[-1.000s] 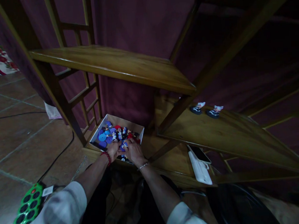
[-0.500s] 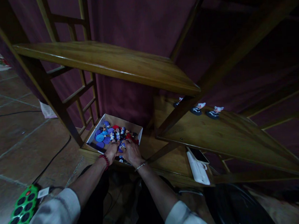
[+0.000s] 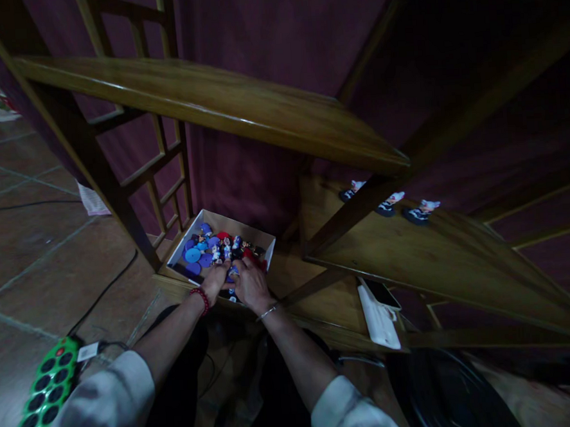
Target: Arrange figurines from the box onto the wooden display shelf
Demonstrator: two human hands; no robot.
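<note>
A shallow white cardboard box (image 3: 237, 223) sits on the low wooden shelf, full of small figurines (image 3: 226, 246) and round discs (image 3: 193, 255) in blue, purple and red. Over its near edge my left hand (image 3: 216, 281) and my right hand (image 3: 251, 284) come together. Both are closed on one small blue-purple figurine (image 3: 233, 272), its lower part hidden by the fingers. A red bead bracelet circles my left wrist, and a thin silver bangle my right.
Three small figurines on dark round bases (image 3: 419, 212) stand on the higher wooden shelf (image 3: 364, 250) at right. A white object with a phone (image 3: 382, 294) on it lies below. A wooden shelf board (image 3: 211, 108) overhangs the box. A green power strip (image 3: 51, 385) lies on the floor at left.
The view has shifted slightly, so the shelves sit a little differently in it. Both hands keep the figurine over the box, with hardly any movement of their own.
</note>
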